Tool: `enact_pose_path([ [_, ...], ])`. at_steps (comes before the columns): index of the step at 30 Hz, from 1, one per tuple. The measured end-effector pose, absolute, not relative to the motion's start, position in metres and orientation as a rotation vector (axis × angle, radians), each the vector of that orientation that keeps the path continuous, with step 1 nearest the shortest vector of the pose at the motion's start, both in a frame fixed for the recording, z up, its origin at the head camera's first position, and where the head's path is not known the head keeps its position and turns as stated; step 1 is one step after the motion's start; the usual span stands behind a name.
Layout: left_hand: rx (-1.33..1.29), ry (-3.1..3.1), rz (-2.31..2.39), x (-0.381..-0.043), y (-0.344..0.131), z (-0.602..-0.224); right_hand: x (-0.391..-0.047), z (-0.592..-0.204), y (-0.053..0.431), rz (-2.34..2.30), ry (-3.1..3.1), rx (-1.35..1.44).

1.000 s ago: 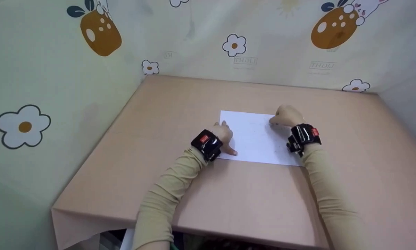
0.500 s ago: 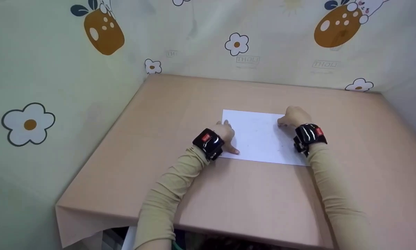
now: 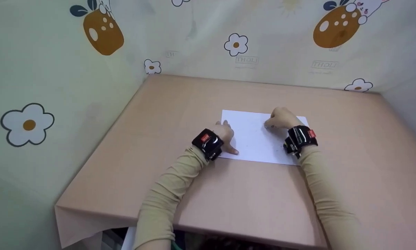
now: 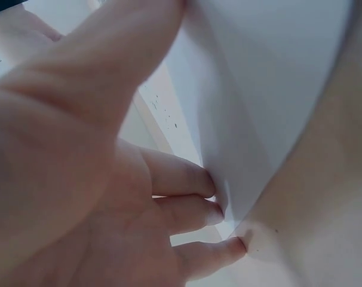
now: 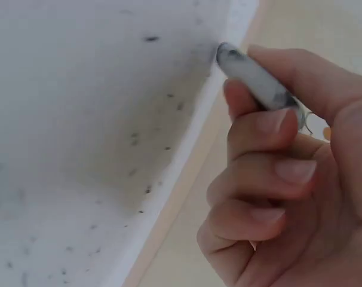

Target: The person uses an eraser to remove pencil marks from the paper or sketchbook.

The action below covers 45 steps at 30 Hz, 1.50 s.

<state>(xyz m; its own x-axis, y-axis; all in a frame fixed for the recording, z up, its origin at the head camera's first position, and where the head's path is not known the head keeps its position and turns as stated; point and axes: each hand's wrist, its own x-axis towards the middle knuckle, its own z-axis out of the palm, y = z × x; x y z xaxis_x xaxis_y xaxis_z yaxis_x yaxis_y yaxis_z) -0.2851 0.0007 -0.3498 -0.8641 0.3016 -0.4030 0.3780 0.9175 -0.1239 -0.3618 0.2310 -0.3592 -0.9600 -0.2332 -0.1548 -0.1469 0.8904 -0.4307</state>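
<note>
A white sheet of paper (image 3: 249,139) lies flat on the table, with dark crumbs scattered over it in the right wrist view. My left hand (image 3: 224,134) rests on the sheet's left edge, thumb and fingers spread. In the left wrist view its fingers (image 4: 187,212) look straight and touch the paper's edge. Between thumb and curled fingers, my right hand (image 3: 283,118) pinches a small whitish eraser (image 5: 258,78) smudged with grey. One end of the eraser meets the paper near the sheet's far edge. From the head view the fingers mostly hide the eraser.
A tan cloth covers the table (image 3: 152,139), hanging over its front edge. Behind and to the left stands a pale curtain wall (image 3: 194,41) printed with flowers and fruit. Both wrists wear black camera bands, and beige sleeves (image 3: 166,194) cover the forearms.
My right hand moves right across the sheet, then back left with the eraser, ending left of where it was half a second ago. The left hand stays put on the paper.
</note>
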Motion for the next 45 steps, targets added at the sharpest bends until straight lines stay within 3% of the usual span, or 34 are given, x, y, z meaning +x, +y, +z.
enact_pose_path([
  [11,0.517,2.674,-0.311,-0.29,0.005,-0.351,-0.353,-0.354,0.269,-0.526,2.883,-0.03],
  [33,0.508,2.638,-0.19,-0.299,-0.001,-0.352,-0.345,-0.338,0.269,-0.703,2.928,-0.179],
  [45,0.582,2.713,0.085,-0.348,-0.016,-0.346,-0.347,-0.338,0.269,-0.716,2.904,-0.215],
])
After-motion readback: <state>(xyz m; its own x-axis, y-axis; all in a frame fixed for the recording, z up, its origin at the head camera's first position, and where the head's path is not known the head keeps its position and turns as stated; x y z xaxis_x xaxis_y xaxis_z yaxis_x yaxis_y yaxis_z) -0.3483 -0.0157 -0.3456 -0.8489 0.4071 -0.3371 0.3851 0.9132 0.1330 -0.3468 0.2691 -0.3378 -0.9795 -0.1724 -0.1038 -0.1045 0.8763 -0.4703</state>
